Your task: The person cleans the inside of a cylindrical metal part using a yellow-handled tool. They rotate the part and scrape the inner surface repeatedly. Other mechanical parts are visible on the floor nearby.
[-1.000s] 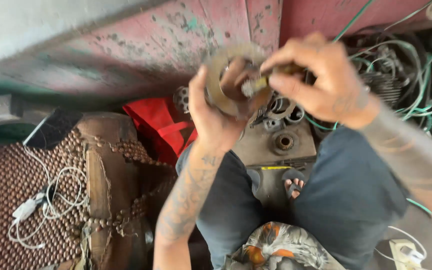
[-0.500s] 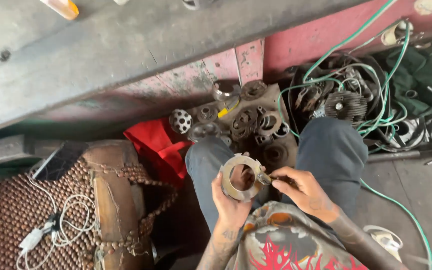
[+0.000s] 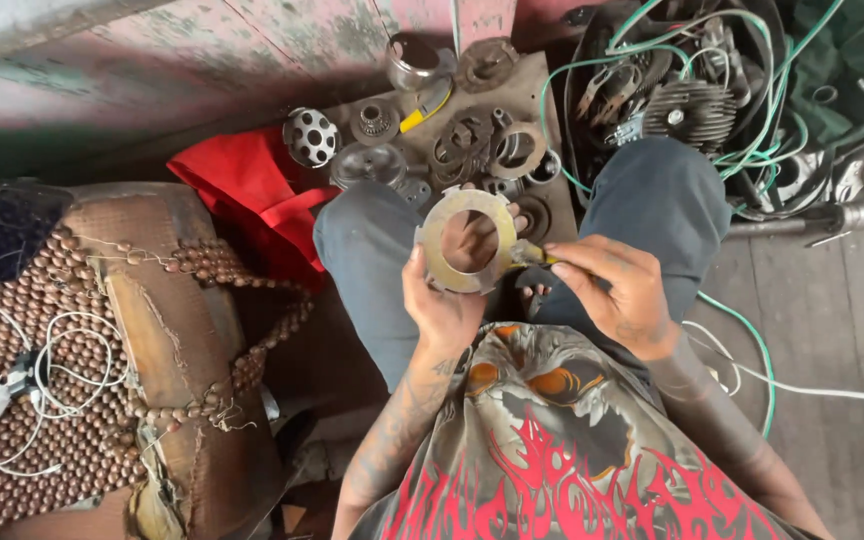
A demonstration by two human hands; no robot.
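Your left hand point(image 3: 442, 305) holds the flat metal ring point(image 3: 469, 240) up over your lap, between your knees, with the thumb pressed on its near left edge and the fingers curled behind it. The ring stands almost face-on to you, so you can see straight through its round opening. Your right hand point(image 3: 612, 290) pinches a small yellow-handled tool point(image 3: 532, 255) between thumb and fingertips, and its tip touches the ring's right edge.

To work that edge well, keep the ring steady: grip it closer to the side being worked, or rest your left wrist on your thigh so the plate cannot rock. Hold the tool low and short, as you do, since that gives control at the tip. Move the tool away from your left thumb, never toward it, because a slip across thin metal would likely land there. Turn the ring with the left fingers to bring each new section to the tool instead of reaching around it.

The other metal parts point(image 3: 472, 150) lie on the board point(image 3: 542, 80) just beyond your knees, 1 short reach away.
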